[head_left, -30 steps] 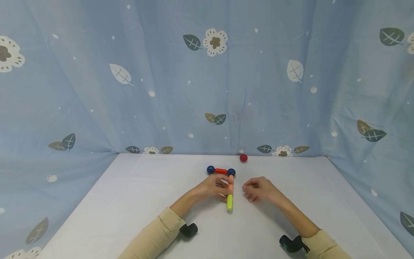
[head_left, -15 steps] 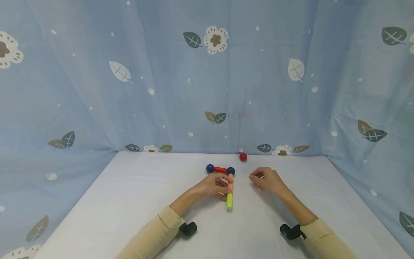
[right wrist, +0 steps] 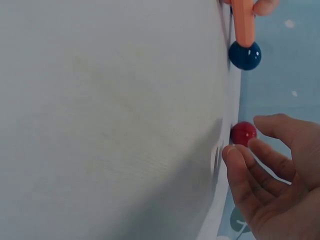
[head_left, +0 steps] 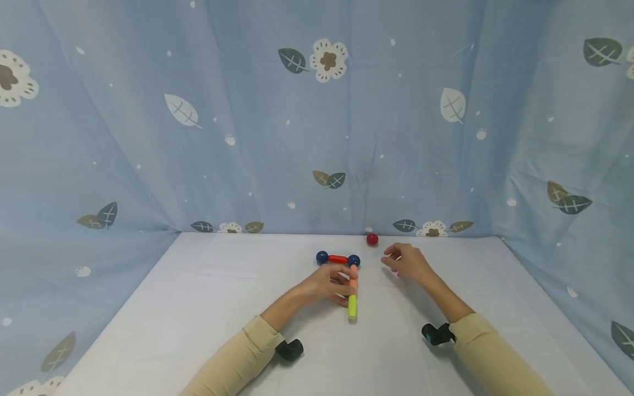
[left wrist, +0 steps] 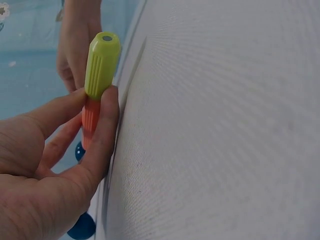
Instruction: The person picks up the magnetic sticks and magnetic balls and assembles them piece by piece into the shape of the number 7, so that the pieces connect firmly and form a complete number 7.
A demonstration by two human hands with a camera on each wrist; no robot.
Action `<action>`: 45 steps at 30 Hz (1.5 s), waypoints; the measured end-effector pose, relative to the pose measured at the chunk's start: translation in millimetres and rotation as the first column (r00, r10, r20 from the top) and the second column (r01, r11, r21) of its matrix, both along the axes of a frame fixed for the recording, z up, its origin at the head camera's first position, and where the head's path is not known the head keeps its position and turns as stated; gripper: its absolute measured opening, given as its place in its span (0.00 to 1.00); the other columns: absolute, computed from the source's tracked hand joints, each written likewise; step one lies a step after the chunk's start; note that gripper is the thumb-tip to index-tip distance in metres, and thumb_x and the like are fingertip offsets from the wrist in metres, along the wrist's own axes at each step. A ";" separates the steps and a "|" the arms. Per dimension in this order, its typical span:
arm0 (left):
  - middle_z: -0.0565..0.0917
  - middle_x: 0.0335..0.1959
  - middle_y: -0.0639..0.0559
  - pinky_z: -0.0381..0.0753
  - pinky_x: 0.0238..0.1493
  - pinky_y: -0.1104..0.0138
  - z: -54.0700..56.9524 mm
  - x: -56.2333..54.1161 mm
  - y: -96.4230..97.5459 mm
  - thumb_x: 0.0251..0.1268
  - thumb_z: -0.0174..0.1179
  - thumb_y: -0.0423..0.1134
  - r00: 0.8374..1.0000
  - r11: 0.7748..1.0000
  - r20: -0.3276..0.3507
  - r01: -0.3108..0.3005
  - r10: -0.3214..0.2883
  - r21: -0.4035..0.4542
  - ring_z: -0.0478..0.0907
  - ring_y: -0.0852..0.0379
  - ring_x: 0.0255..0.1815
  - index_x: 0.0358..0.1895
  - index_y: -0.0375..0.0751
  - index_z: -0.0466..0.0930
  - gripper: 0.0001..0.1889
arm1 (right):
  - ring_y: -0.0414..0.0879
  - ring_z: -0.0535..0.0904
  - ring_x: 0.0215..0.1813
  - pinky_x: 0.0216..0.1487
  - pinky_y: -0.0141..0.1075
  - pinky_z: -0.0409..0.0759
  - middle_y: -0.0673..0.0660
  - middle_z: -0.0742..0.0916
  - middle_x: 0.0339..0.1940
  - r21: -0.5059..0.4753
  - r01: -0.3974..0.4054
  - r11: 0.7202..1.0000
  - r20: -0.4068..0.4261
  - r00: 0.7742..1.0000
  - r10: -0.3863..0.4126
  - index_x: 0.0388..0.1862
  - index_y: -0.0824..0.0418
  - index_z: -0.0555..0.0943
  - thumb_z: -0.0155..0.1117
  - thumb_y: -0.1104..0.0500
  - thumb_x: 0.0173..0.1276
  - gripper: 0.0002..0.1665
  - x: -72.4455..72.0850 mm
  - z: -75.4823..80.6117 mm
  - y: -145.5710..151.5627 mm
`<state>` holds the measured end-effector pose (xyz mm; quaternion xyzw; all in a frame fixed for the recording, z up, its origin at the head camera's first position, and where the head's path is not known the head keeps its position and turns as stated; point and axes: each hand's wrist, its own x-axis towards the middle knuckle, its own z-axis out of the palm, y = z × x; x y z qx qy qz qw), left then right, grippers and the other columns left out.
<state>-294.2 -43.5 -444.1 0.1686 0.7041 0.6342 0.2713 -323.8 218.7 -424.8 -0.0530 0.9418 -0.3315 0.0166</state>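
Observation:
My left hand (head_left: 324, 285) pinches two magnetic rods joined end to end, an orange rod (head_left: 353, 283) and a yellow-green rod (head_left: 352, 307). In the left wrist view the fingertips are around the joint, and a grey disc shows in the yellow-green rod's end. The orange rod's far end meets a dark blue ball (right wrist: 245, 55). From that ball a red rod (head_left: 338, 259) runs left to a second blue ball (head_left: 322, 257). My right hand (head_left: 408, 261) hovers with loosely bent fingers and nothing between them. A red ball (right wrist: 243, 133) lies just beyond its fingertips.
All of this is on a white-covered table (head_left: 223, 308). A blue patterned curtain (head_left: 267, 137) rises along the table's back and sides, and the red ball sits close to the back edge. A dark camera is strapped to each wrist.
My right hand has moved away from the rods, forward and slightly right, toward the red ball at the back. The left hand keeps its pinch on the rods in nearly the same place.

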 end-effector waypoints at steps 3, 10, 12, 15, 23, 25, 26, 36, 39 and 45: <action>0.78 0.45 0.41 0.88 0.40 0.55 -0.2 0.1 0.3 0.59 0.67 0.27 1.000 1.000 0.000 -0.004 0.004 0.000 0.79 0.53 0.42 0.55 0.33 0.79 0.19 | 0.45 0.82 0.31 0.28 0.32 0.83 0.61 0.86 0.39 -0.008 -0.001 1.000 0.015 1.000 0.001 0.54 0.68 0.79 0.66 0.57 0.67 0.21 -6.5 0.9 0.5; 0.78 0.44 0.42 0.88 0.40 0.55 -0.3 -0.6 -0.3 0.59 0.67 0.27 1.000 1.000 0.003 -0.004 0.004 -0.004 0.79 0.53 0.42 0.55 0.35 0.79 0.19 | 0.46 0.84 0.35 0.31 0.35 0.85 0.65 0.86 0.44 -0.048 0.015 0.999 0.039 0.999 -0.014 0.58 0.68 0.77 0.66 0.56 0.68 0.25 -21.6 0.3 2.5; 0.78 0.45 0.41 0.88 0.40 0.55 -0.3 -0.8 -0.5 0.59 0.67 0.28 1.000 1.000 0.005 -0.002 0.002 -0.005 0.80 0.53 0.42 0.55 0.35 0.79 0.19 | 0.47 0.84 0.36 0.31 0.34 0.85 0.64 0.86 0.46 -0.047 0.025 0.999 0.051 0.998 -0.023 0.60 0.67 0.76 0.66 0.55 0.68 0.26 -25.9 -1.3 1.9; 0.78 0.46 0.41 0.88 0.40 0.55 -0.5 -1.1 -0.6 0.59 0.67 0.27 1.000 1.000 0.010 -0.001 0.002 -0.003 0.79 0.53 0.43 0.54 0.35 0.79 0.19 | 0.48 0.84 0.38 0.32 0.33 0.85 0.65 0.85 0.49 -0.042 0.032 0.999 0.061 0.998 -0.030 0.62 0.66 0.74 0.65 0.55 0.68 0.27 -31.4 -2.9 -0.3; 0.78 0.45 0.41 0.88 0.40 0.55 -1.6 -1.2 -0.8 0.59 0.67 0.27 1.000 1.000 0.017 0.004 -0.004 0.005 0.80 0.53 0.43 0.55 0.34 0.79 0.19 | 0.51 0.86 0.43 0.32 0.35 0.85 0.66 0.84 0.51 -0.075 0.017 0.997 0.028 0.999 -0.015 0.66 0.66 0.71 0.65 0.56 0.68 0.30 -44.2 -4.8 -4.2; 0.78 0.45 0.41 0.88 0.40 0.55 -2.2 -1.2 -0.8 0.59 0.67 0.28 1.000 1.000 0.014 0.010 -0.010 0.009 0.79 0.52 0.43 0.55 0.34 0.79 0.19 | 0.52 0.86 0.44 0.33 0.35 0.86 0.66 0.83 0.53 -0.088 0.011 0.996 0.030 1.000 -0.009 0.66 0.66 0.70 0.65 0.56 0.69 0.31 -46.9 -6.2 -5.0; 0.78 0.46 0.41 0.88 0.40 0.55 -2.4 -1.3 -0.9 0.59 0.67 0.28 1.000 1.000 0.012 0.012 -0.012 0.009 0.79 0.52 0.43 0.55 0.34 0.79 0.19 | 0.53 0.86 0.45 0.33 0.36 0.86 0.67 0.83 0.53 -0.095 0.008 0.995 0.035 0.999 -0.005 0.67 0.67 0.70 0.65 0.56 0.68 0.31 -47.9 -6.9 -6.0; 0.78 0.45 0.41 0.88 0.40 0.55 -2.1 -1.6 -1.4 0.59 0.67 0.27 1.000 1.000 0.025 0.006 -0.007 0.018 0.80 0.53 0.42 0.55 0.34 0.79 0.19 | 0.54 0.83 0.46 0.33 0.36 0.86 0.68 0.81 0.58 -0.068 -0.013 0.998 0.041 0.999 0.016 0.69 0.63 0.68 0.65 0.59 0.68 0.31 -60.3 -12.7 -14.7; 0.78 0.45 0.41 0.88 0.40 0.55 -2.4 -1.6 -1.2 0.59 0.67 0.27 1.000 1.000 0.026 0.008 -0.008 0.016 0.80 0.53 0.42 0.55 0.34 0.79 0.20 | 0.54 0.83 0.45 0.32 0.36 0.85 0.69 0.80 0.58 -0.056 -0.022 0.998 0.032 0.999 0.024 0.68 0.63 0.69 0.65 0.60 0.68 0.31 -61.0 -12.9 -16.4; 0.77 0.45 0.40 0.88 0.40 0.55 -3.1 -1.5 -1.1 0.59 0.66 0.27 1.000 1.000 0.020 0.013 -0.013 0.025 0.80 0.53 0.42 0.55 0.33 0.78 0.20 | 0.52 0.83 0.41 0.30 0.35 0.84 0.69 0.81 0.56 -0.025 -0.021 0.999 0.011 1.000 0.021 0.66 0.64 0.70 0.65 0.61 0.68 0.29 -60.9 -12.8 -19.5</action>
